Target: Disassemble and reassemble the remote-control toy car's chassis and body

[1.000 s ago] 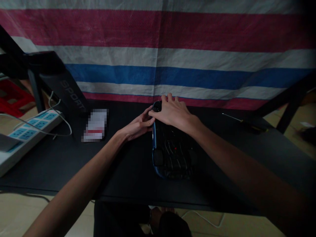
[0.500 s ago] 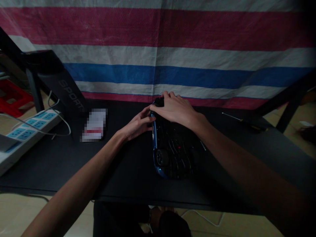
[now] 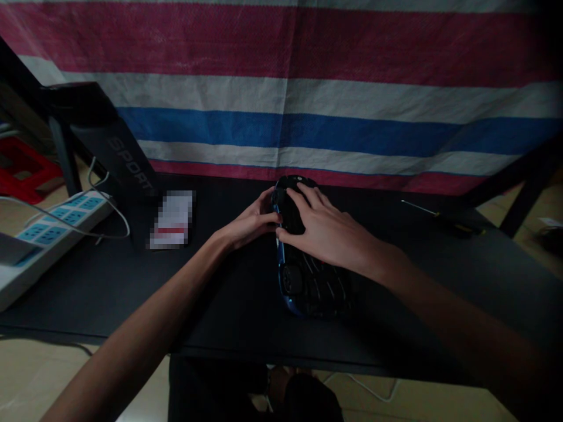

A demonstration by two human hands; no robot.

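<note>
A blue toy car (image 3: 325,293) lies upside down on the black table, its dark underside and wheels facing up. My left hand (image 3: 253,221) grips its left edge near the far end, the thumb apart from the bent fingers. Over the underside, my right hand (image 3: 323,225) holds the car from above. Its thumb is at the left edge and its fingers are spread toward the far end, covering the middle of the car. To the right lies a screwdriver (image 3: 440,215) with a thin metal shaft and a dark and yellow handle.
A white power strip (image 3: 83,218) with cables sits at the left, near a dark box marked SPORT (image 3: 125,152). A blurred phone-sized object (image 3: 172,220) lies closer in. Behind the table (image 3: 237,310) hangs a striped sheet (image 3: 281,53).
My right hand has slid back toward me from the car's far end, which now shows past my fingertips. My left hand stays at the left edge. The view has shifted slightly.
</note>
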